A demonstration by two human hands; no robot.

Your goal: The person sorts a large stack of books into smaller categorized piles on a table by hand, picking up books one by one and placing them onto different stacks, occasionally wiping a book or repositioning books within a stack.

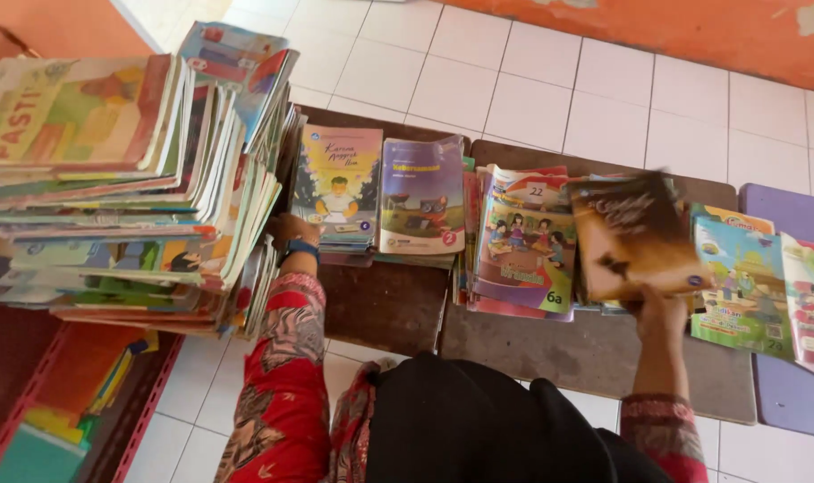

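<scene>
My right hand [662,309] grips a brown paperback book [635,237] by its lower edge, held tilted over the colourful book stacks [519,241] along the far edge of the low brown wooden table [595,353]. My left hand [292,231] reaches behind a tall leaning pile of thin schoolbooks [130,179] at the table's left end; its grip I cannot tell.
</scene>
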